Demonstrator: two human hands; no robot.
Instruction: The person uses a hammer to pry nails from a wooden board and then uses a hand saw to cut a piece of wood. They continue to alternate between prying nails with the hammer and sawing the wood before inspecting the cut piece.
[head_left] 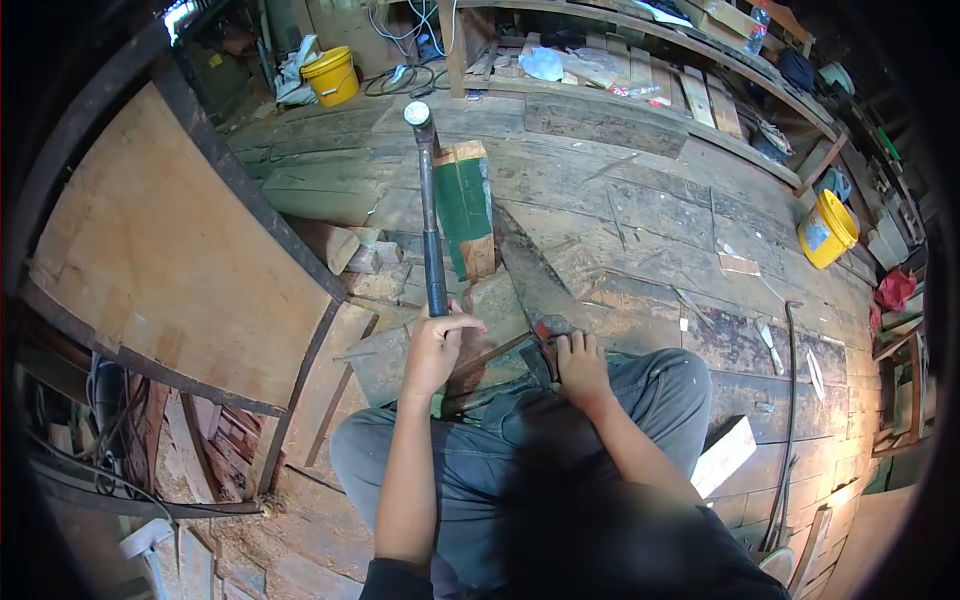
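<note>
My left hand (440, 350) is closed round the lower handle of a hammer (431, 215), which stands upright with its metal head at the top. One finger of that hand points out to the right. Low in front of my lap, my right hand (582, 368) is wrapped round the handle of what looks like a handsaw. Its dark, tapering blade (535, 265) points away from me along the floor. Just right of the hammer and beyond the hand is a wooden block (463, 215) with green paint and bare wood ends. Small wood offcuts (365, 252) lie left of the hammer.
A framed plywood panel (180, 250) stands close on the left. Yellow buckets (330, 77) (827, 230) stand at the far left and right. A long metal bar (791, 400) and a white block (725, 457) lie on the plank floor (560, 150) at right. A low shelf (640, 100) runs along the back.
</note>
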